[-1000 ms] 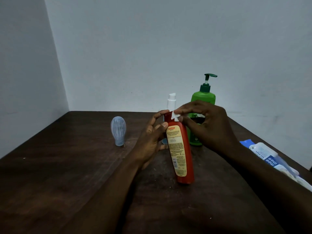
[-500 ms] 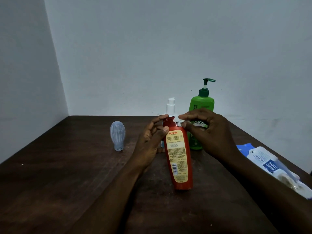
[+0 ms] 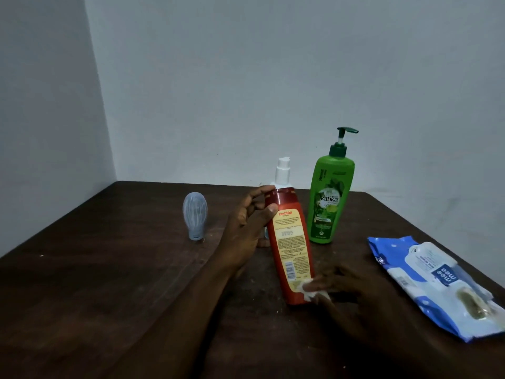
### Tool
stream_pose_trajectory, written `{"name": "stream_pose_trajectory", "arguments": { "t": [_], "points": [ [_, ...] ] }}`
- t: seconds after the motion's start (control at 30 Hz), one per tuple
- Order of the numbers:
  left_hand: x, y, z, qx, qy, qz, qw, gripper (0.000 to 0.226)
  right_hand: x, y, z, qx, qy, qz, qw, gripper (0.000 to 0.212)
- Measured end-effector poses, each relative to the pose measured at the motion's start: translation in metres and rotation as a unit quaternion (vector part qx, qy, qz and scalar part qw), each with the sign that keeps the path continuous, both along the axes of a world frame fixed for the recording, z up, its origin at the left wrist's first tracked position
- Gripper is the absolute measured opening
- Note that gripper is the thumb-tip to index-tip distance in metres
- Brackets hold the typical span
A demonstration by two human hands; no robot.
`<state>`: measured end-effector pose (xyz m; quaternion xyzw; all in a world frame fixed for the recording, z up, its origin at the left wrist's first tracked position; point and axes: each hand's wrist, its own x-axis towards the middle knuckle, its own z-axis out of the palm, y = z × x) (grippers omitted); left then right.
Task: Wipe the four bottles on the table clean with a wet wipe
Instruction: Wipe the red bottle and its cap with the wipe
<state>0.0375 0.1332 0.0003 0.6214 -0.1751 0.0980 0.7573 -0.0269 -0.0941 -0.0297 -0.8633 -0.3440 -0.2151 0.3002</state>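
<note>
A red bottle point(image 3: 289, 242) leans tilted on the dark counter point(image 3: 109, 269), with the left hand point(image 3: 246, 231) curled around its shoulder just under the cap. The right hand point(image 3: 352, 291) pinches a wadded wet wipe point(image 3: 310, 292) against its lower side. The stiff, glossy plastic probably gets slippery when damp, so a firm grip up high seems wise.

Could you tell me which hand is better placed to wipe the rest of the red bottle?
Probably the right hand: it holds the white wet wipe against the base of the tilted red plastic bottle, while the left hand grips its cap end, steadying it.
</note>
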Motion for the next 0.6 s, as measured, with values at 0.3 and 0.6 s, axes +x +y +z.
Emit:
{"name": "stream_pose_trajectory", "arguments": {
  "t": [0.3, 0.6],
  "points": [
    [-0.002, -0.002, 0.001, 0.006, 0.001, -0.004, 1.0, 0.038, 0.008, 0.017, 0.016, -0.013, -0.054, -0.014, 0.998, 0.023],
    [0.0, -0.003, 0.003, -0.063, 0.049, -0.112, 0.991, 0.04, 0.05, 0.049, 0.067, 0.065, -0.116, -0.03, 0.991, 0.018]
  ]
}}
